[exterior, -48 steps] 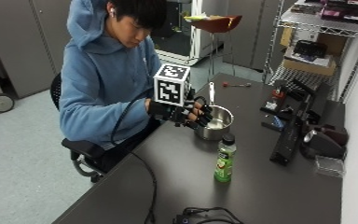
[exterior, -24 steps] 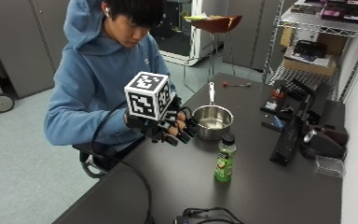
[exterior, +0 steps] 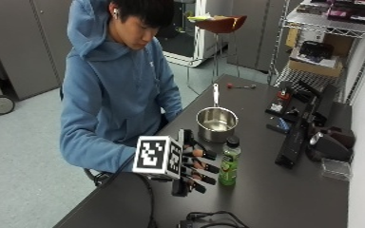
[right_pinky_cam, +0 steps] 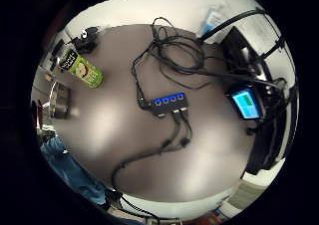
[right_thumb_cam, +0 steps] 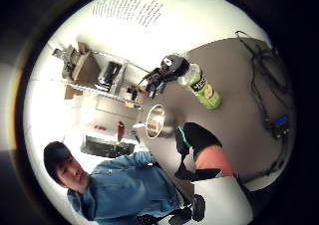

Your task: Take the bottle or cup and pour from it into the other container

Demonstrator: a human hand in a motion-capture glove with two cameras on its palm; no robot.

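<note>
Outside view shows our gloved right hand (exterior: 192, 166) with fingers relaxed, holding nothing, just beside the upright green bottle (exterior: 228, 161). That bottle stands mid-table (exterior: 283, 199), between our hand's fingertips and the steel pot (exterior: 216, 124) behind it.

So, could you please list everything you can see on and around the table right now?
green bottle: one, green label, dark cap, upright on the table beside the gloved hand, near the pot.
metal pot: one, silver, long handle, on the table in front of the person.
table: one, dark brown.
USB hub: one, black with blue lights, on the table among cables.
black devices: several, along the table's far edge.
wire shelf: one, metal, holding boxes, behind the table.
stool: one, orange seat, on the floor beyond the table.
right hand: black glove, fingers spread, beside the bottle, holding nothing.
</note>
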